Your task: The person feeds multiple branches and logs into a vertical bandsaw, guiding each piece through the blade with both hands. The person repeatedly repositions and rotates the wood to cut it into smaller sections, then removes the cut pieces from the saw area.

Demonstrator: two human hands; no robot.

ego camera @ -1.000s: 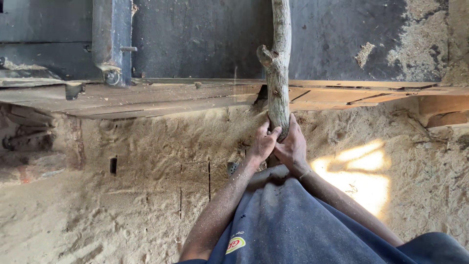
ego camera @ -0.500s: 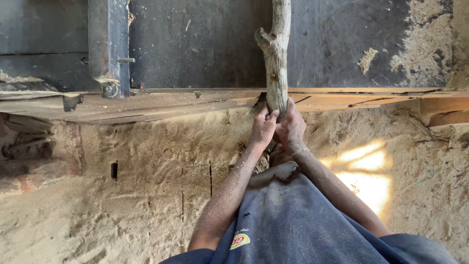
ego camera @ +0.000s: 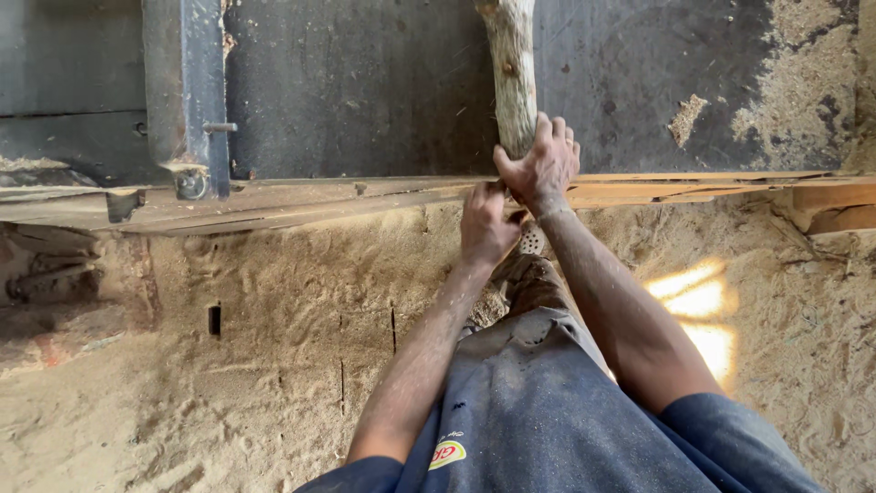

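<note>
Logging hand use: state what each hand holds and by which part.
Both hands hold the rough wooden log by its near end: the right hand wraps over it at the table edge, the left hand takes its grip just below.

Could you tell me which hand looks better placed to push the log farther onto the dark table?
Probably the right hand: it wraps the log from above, over the table. The left hand sits lower, at the log's near end by the wooden edge.

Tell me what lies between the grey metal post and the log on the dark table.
In the head view, only bare dark table top, lightly dusted with sawdust, lies between the grey metal post and the log.
</note>
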